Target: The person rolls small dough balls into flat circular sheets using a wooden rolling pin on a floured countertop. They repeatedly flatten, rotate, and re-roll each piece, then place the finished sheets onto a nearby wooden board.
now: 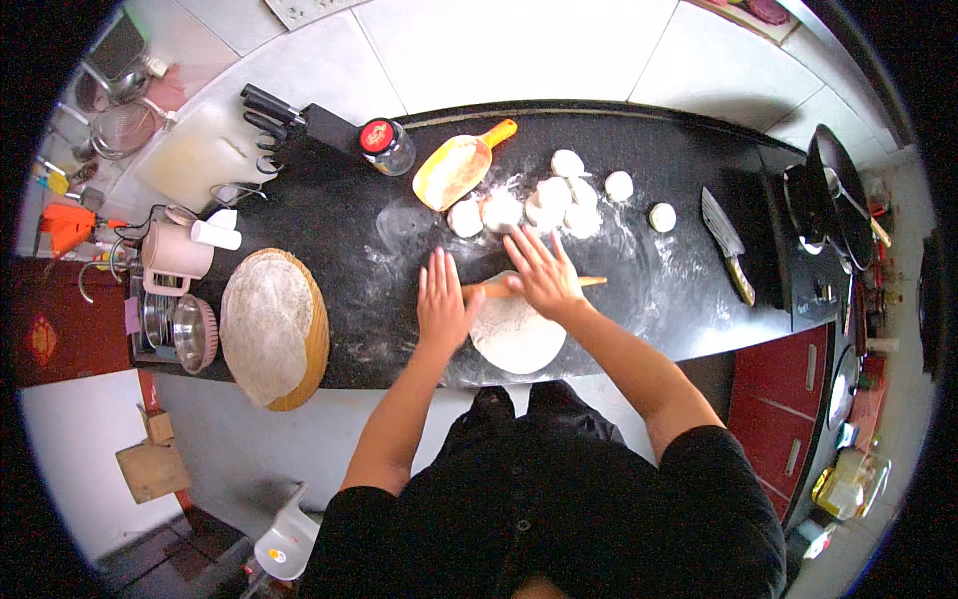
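A thin wooden rolling pin [491, 289] lies across the upper part of a flat round of dough [519, 341] near the counter's front edge. My right hand [545, 275] rests flat over the pin, fingers stretched forward and the thumb to the left. The pin's tapered right end sticks out past this hand. At the pin's left end is my left hand [443, 303], its fingers straight and close together; the pin's tip is hidden there. Neither hand curls around the wood. Floured dough balls [554, 193] cluster just beyond my right fingertips.
Rolled dough sheets [266, 326] lie on a wooden board [318, 352] at left. Behind are a yellow scoop [453, 171] with flour, a red-lidded glass jar [389, 148] and a knife block [329, 131]. A cleaver [722, 228] lies right, near a black wok [838, 195].
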